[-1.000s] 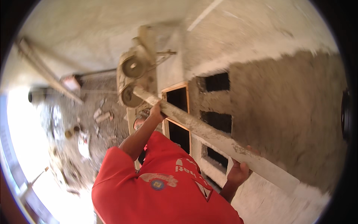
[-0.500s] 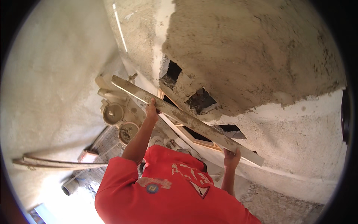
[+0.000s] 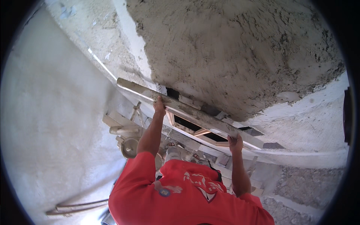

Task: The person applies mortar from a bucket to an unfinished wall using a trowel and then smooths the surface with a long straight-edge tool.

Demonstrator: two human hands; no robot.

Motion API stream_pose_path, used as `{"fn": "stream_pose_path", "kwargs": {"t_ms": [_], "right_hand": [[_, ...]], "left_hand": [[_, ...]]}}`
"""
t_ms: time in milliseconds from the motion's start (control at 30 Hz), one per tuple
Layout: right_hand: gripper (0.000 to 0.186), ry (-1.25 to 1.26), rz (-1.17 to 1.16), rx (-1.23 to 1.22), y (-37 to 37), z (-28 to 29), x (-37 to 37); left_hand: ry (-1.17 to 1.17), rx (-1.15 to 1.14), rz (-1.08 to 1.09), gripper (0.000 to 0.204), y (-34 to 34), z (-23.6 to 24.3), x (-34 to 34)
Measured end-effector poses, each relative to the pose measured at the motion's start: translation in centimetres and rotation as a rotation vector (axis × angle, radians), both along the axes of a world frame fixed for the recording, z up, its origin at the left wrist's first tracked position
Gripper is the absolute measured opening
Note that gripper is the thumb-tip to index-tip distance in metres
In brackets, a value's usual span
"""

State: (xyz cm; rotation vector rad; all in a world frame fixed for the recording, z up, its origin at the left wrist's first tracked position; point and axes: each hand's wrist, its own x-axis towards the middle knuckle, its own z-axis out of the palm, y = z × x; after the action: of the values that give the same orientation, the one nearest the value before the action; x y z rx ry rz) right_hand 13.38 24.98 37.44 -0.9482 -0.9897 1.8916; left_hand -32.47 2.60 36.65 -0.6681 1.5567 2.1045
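Observation:
A long, mortar-smeared plasterer's straightedge (image 3: 193, 113) slants across the wall in front of me, its left end higher in the view than its right. My left hand (image 3: 159, 106) is closed round its lower edge, left of the middle. Close to the right end, my right hand (image 3: 235, 144) grips the same edge. Rough grey plaster (image 3: 225, 52) spreads over the wall above the straightedge. The straightedge partly covers dark square holes in that wall, one hole (image 3: 173, 93) showing near my left hand. Whether it touches the plaster I cannot tell.
Below the straightedge are wooden frames (image 3: 200, 132) with dark openings. A round mortar-stained bucket (image 3: 130, 147) and a forked wooden stand (image 3: 137, 112) are at lower left, by a smooth side wall (image 3: 56, 112). Long curved strips (image 3: 80, 207) lie near the bottom left.
The view has tilted up the wall. The straightedge is raised and now overlaps the holes, with both arms stretched further forward. Both hands keep their grip on it.

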Motion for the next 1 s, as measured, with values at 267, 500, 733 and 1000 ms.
{"fn": "stream_pose_path", "kwargs": {"t_ms": [267, 500, 733, 1000], "right_hand": [[0.048, -0.654, 0.076, 0.657, -0.7, 3.2, -6.7], [0.033, 0.133, -0.278, -0.193, -1.7, 7.5, -11.3], [0.032, 0.084, -0.443, -0.029, -0.4, 17.8, -8.6], [0.037, 0.036, -0.474, 0.093, 1.1, 29.6, -5.8]], "left_hand": [[0.027, 0.31, -0.142, 0.049, -0.2, -1.8, -6.8], [0.096, 0.28, -0.231, 0.042, -3.0, 1.5, -9.7], [0.138, 0.262, -0.189, 0.043, -0.3, 13.3, -4.5], [0.276, 0.3, -0.183, 0.044, 1.8, 23.9, 0.0]]}}
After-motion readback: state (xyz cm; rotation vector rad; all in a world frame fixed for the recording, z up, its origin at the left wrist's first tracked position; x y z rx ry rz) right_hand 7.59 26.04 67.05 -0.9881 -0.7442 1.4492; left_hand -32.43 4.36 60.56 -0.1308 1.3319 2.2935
